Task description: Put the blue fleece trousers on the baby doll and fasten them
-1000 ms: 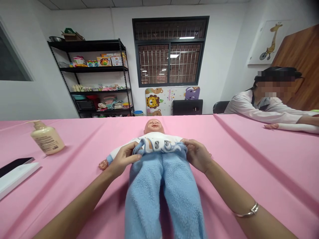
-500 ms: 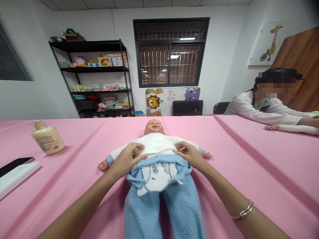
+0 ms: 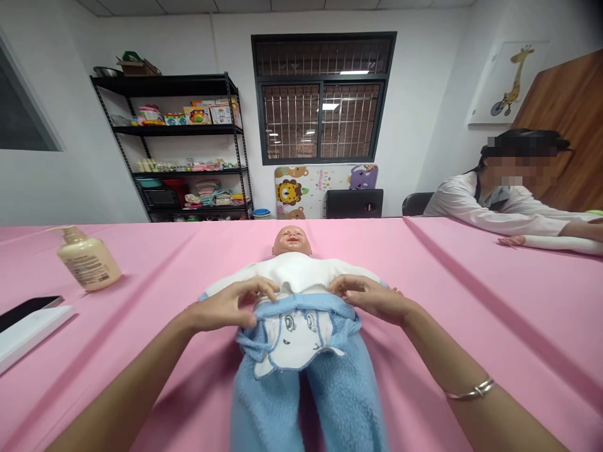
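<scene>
left hand [image 3: 226,306] curled on the waistband [image 3: 301,304] of the blue fleece trousers [image 3: 264,402] on the baby doll [image 3: 292,242], lying face-up mid-frame on the pink desk [image 3: 471,301], right hand [image 3: 372,298] spread along the waistband's far side, pinching in either grip not discernible.

The left hand [image 3: 221,307] and right hand [image 3: 372,300] reached in from either side, palms down, fingers pointing toward each other with a gap between them. The left fingers [image 3: 264,289] curled slightly, while the right fingers [image 3: 342,284] lay flatter. The left forearm [image 3: 117,392] and right forearm [image 3: 471,370] angled up from the bottom corners.
</scene>
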Available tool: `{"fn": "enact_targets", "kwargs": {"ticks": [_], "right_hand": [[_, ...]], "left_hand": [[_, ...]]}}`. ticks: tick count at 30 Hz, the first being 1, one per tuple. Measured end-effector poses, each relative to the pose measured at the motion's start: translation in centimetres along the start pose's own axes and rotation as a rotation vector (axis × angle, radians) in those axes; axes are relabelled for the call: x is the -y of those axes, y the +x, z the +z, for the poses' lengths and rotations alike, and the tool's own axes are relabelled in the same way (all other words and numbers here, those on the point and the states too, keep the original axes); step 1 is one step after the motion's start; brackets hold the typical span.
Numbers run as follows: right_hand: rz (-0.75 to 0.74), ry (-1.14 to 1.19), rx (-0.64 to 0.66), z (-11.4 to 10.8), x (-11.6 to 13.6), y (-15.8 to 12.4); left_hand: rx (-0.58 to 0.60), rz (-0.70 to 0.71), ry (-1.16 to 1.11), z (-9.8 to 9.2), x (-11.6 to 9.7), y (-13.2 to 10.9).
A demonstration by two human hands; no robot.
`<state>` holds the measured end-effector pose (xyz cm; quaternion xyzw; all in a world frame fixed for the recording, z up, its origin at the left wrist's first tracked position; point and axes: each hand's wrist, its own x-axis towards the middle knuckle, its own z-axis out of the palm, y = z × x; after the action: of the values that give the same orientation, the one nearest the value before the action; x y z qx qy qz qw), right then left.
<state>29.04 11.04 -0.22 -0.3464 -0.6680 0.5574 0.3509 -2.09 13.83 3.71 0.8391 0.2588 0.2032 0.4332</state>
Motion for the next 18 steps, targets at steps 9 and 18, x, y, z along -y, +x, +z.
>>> {"fn": "enact_targets", "kwargs": {"ticks": [9, 18], "right_hand": [[0.042, -0.095, 0.257, 0.2, 1.5, -0.7], [0.043, -0.186, -0.003, 1.2, 0.9, 0.2]], "left_hand": [[0.137, -0.066, 0.185, 0.2, -1.9, -0.5], [-0.559, -0.104, 0.036, 2.2, 1.2, 2.0]]}}
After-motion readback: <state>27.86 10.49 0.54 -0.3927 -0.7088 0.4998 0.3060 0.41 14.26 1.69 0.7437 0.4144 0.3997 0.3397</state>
